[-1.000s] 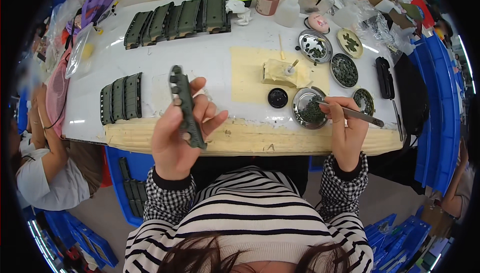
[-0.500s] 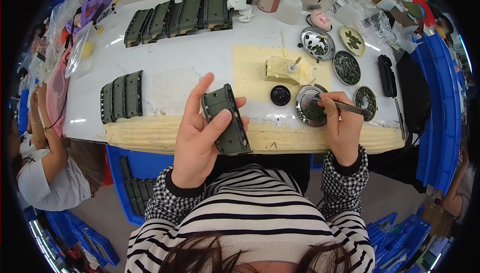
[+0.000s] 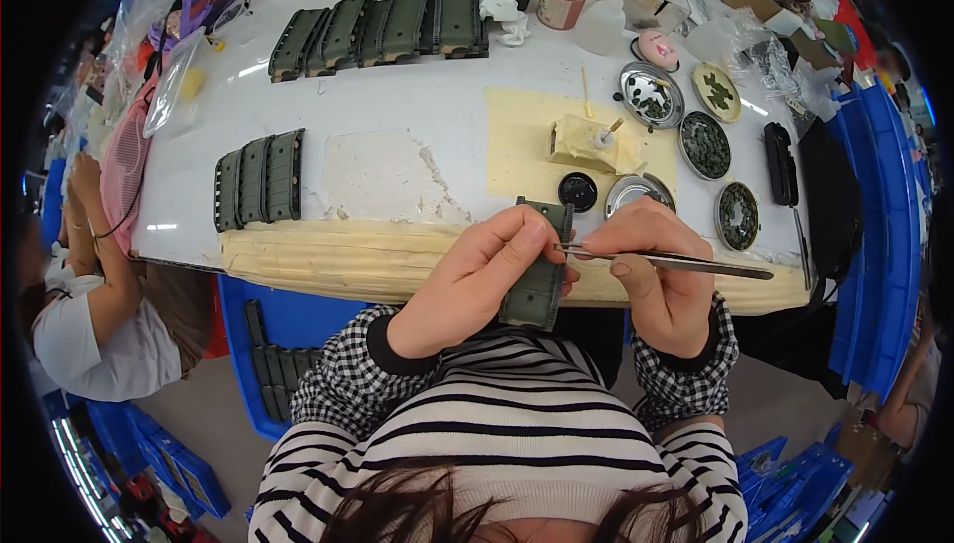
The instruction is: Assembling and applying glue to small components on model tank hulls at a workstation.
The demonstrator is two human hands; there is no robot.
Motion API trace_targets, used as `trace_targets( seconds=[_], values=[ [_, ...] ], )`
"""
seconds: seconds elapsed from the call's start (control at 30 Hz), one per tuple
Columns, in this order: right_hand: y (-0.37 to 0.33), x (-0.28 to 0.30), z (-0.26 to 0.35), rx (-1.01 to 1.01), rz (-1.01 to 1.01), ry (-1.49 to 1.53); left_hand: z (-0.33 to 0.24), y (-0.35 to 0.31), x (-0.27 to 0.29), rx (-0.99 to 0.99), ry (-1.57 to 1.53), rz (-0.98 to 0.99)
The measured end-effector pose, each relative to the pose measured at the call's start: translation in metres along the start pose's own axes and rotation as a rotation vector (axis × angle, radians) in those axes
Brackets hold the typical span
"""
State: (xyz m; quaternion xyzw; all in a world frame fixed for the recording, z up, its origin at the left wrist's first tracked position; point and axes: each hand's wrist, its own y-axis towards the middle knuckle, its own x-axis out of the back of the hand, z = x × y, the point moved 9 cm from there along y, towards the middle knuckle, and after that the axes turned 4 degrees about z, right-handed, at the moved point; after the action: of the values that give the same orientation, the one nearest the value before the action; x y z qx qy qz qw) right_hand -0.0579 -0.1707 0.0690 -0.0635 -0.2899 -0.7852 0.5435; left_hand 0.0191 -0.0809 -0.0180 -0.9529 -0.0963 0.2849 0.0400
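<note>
A: Start at the far left. What's there?
B: Three curved plates (image 3: pixel 258 180), green, side by side on the worktop (image 3: pixel 174 200), well left of the yellow sheet (image 3: pixel 512 136). Next comes a back row (image 3: pixel 381 31) of similar ones, beyond the sheet's left far corner.
A: And the left hand (image 3: pixel 467 277)?
B: On the near side of the sheet, thumb and fingers gripping a green plate (image 3: pixel 534 295), one long edge toward the right.
A: So that plate is off the worktop?
B: Yes, held up just nearer the person than the sheet.
A: What's meeting it?
B: The steel tweezers (image 3: pixel 720 268). Their tips are at its edge, by the left thumb; whether they hold a bit is too small to tell.
A: The right hand (image 3: pixel 668 297)?
B: Pinching those tweezers, near the sheet's right near corner, partly hiding a metal dish (image 3: pixel 641 185).
A: Last?
B: An oval dish (image 3: pixel 707 146) of dark green pieces, just right of the sheet.
</note>
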Motion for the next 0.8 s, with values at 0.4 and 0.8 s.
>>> trace_targets(
  seconds=[0.4,0.8],
  values=[
    [-0.012,-0.015,0.023,0.183,0.037,-0.130,-0.001,-0.003,0.001,0.086,-0.228,-0.008],
    [-0.018,-0.029,0.032,0.327,0.079,-0.404,0.006,-0.004,0.006,0.090,-0.256,-0.038]
  ],
)
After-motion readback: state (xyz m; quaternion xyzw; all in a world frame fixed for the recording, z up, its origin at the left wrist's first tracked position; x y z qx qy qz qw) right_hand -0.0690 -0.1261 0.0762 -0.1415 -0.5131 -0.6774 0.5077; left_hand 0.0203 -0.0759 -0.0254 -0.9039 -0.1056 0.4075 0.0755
